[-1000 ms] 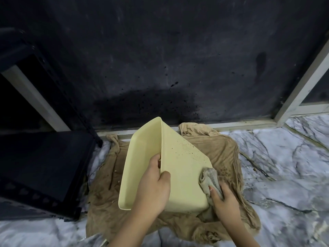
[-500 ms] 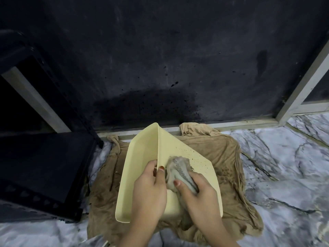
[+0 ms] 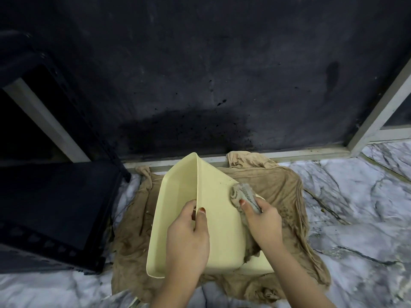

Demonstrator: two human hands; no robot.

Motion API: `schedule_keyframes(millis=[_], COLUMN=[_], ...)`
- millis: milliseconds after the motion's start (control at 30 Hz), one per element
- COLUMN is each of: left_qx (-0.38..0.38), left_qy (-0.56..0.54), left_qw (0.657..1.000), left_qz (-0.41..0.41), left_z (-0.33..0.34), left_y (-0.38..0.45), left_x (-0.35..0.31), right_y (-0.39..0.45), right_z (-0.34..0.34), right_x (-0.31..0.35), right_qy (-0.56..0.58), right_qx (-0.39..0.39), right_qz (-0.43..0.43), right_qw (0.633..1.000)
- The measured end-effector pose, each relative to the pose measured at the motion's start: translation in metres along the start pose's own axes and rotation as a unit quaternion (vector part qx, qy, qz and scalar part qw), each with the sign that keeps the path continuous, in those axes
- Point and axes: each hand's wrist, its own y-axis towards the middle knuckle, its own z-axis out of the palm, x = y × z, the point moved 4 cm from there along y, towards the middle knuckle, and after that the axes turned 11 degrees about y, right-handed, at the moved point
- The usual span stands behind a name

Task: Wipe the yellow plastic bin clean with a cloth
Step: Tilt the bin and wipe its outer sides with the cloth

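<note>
On the floor, the left hand (image 3: 189,238) pinches the tilted bin (image 3: 220,221); the right (image 3: 263,221), clutching the cloth (image 3: 243,194), has swept rightward, clearing specks.

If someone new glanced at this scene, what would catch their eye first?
The pale yellow bin, tipped on its side at center over a brown cloth spread on the marble floor. The left hand grips its rim while the right hand presses a grey rag to its outer wall.
</note>
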Motion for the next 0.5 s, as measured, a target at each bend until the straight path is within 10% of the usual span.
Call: schedule_keyframes(millis=[500], left_qx=[-0.023], left_qy=[-0.001], left_qw=[1.000], left_qz=[-0.011], left_z=[0.000], left_y=[-0.005], left_x=[0.000], right_y=[-0.037], right_z=[-0.037], right_x=[-0.066], right_qy=[0.022], right_qx=[-0.070], right_qz=[0.093], right_qw=[0.993])
